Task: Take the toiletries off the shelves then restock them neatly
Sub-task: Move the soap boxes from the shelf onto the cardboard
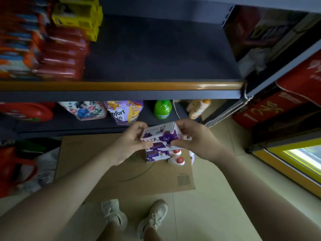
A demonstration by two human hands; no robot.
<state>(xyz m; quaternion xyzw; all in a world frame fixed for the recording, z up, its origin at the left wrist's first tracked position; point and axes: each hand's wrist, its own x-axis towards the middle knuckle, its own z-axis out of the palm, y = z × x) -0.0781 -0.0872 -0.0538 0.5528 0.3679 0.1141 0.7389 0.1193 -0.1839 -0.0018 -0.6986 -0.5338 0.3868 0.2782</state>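
Both hands grasp one purple-and-white box (160, 132) in the air below the upper shelf (156, 54): the left hand (133, 140) curls round its left end, the right hand (192, 138) round its right end. Beneath it, on flattened cardboard (125, 173) on the floor, lie more purple boxes (156, 154) and two white bottles with red caps (177, 160). A green bottle (162, 109) stands on the lower shelf.

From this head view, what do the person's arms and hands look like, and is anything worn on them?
Both arms are bare to the picture's edge, with no sleeves showing. The left hand and the right hand carry no gloves, and no ring, watch or bracelet can be seen. The fingers are bare too.
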